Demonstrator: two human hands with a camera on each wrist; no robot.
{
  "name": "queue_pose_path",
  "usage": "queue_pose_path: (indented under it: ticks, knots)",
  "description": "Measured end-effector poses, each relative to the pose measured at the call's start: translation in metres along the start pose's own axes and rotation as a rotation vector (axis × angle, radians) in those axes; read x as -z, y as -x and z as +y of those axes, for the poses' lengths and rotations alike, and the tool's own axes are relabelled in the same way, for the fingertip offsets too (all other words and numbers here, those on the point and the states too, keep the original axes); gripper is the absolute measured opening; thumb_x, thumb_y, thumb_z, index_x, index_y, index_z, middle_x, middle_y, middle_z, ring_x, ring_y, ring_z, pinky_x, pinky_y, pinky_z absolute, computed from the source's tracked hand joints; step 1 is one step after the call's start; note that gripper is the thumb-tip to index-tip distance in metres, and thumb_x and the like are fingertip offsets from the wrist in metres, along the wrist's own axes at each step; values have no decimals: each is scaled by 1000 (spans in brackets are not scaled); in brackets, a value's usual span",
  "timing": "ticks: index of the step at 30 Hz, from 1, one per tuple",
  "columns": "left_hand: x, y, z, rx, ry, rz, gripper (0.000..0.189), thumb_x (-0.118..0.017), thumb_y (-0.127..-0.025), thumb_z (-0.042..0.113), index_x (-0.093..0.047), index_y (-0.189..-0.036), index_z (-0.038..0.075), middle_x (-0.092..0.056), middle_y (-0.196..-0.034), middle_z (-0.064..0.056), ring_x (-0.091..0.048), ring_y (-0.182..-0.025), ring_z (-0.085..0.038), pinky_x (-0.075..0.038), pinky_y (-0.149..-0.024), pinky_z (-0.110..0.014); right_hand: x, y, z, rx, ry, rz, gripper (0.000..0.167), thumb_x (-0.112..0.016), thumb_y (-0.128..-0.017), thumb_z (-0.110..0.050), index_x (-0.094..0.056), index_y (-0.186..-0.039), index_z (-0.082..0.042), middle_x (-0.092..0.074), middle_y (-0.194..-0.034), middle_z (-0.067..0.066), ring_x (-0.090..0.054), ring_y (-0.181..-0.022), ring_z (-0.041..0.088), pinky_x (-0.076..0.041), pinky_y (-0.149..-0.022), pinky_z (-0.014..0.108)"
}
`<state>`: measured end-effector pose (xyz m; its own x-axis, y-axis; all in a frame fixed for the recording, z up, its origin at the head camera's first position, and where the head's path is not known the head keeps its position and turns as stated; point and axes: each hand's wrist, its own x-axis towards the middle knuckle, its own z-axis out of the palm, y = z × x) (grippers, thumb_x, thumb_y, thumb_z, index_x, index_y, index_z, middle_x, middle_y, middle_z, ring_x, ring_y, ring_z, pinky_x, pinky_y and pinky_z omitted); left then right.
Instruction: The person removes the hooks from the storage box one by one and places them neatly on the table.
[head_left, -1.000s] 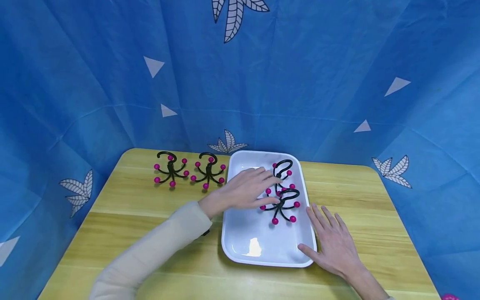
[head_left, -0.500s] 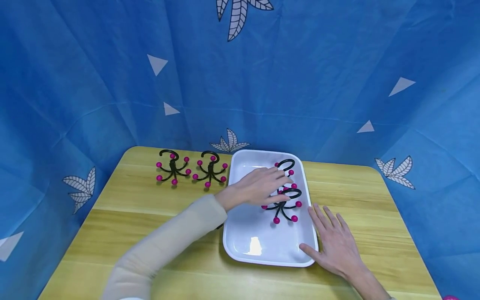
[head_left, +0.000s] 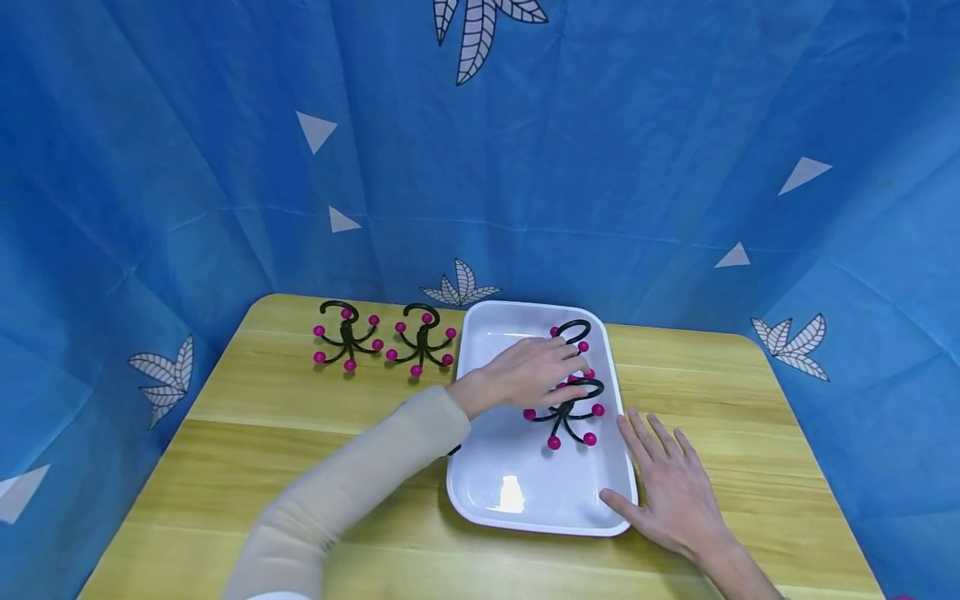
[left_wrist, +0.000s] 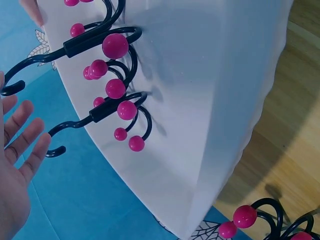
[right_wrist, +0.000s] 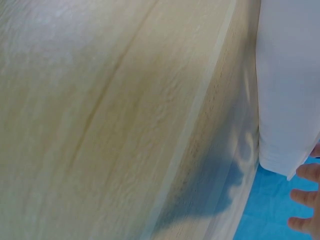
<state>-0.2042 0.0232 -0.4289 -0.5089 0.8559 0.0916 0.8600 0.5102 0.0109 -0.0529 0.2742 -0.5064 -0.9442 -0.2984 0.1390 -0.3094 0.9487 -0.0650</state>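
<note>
Centrally, we see the left hand (head_left: 529,372), fingers (left_wrist: 24,142) loosely extended, above two black hooks (left_wrist: 104,109) in the white tray (head_left: 525,479), contact unclear; the right hand (head_left: 671,493) lies spread beside it. Each hook has curved arms tipped with pink balls (left_wrist: 136,143).

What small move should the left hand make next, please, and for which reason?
Probably close the thumb and fingers of the left hand on the curved end of the person's nearer black hook in the white tray. In the left wrist view, that end appears to lie between the thumb and fingers, which look spread.
</note>
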Motion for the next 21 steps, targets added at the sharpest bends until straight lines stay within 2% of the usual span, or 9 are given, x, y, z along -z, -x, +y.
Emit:
queue_pose_path:
  ticks: [4, 9, 13, 17, 21]
  knots:
    - [1, -3, 2, 6, 7, -7, 47, -45, -111, 53, -66, -138, 21, -71, -131, 3, -65, -117, -14, -55, -105, -29, 1, 0, 0, -4, 6, -13, 106, -65, -84, -78, -36, -165, -15, -41, -168, 16, -38, -153, 46, -31, -122, 69]
    - [0, -5, 5, 15, 33, -18, 42, -46, -111, 51, -68, -134, 24, -72, -126, 5, -64, -114, -13, -56, -101, -29, -1, 1, 0, 13, -3, 21, 106, -68, -83, -76, -39, -164, -14, -43, -167, 15, -40, -152, 44, -32, -121, 67]
    - [-3, -8, 6, 11, 48, -3, 36, -46, -112, 48, -69, -127, 25, -72, -118, 8, -64, -108, -11, -55, -97, -26, -2, 1, 0, 24, -6, 42, 106, -70, -82, -74, -39, -163, -14, -45, -166, 15, -40, -152, 44, -32, -121, 66]
    - [-4, -9, 8, -1, 28, 18, 34, -45, -113, 46, -69, -120, 24, -72, -110, 9, -64, -102, -10, -54, -92, -24, -1, 1, 0, 27, -5, 47, 106, -69, -82, -74, -38, -164, -14, -46, -165, 15, -41, -152, 43, -32, -121, 65]
    - [-3, -9, 9, 3, 12, 15, 33, -44, -113, 46, -69, -119, 24, -71, -109, 8, -64, -101, -10, -55, -91, -25, -1, 1, 1, 29, -5, 47, 106, -69, -83, -74, -38, -164, -14, -46, -165, 15, -41, -152, 44, -32, -121, 65]
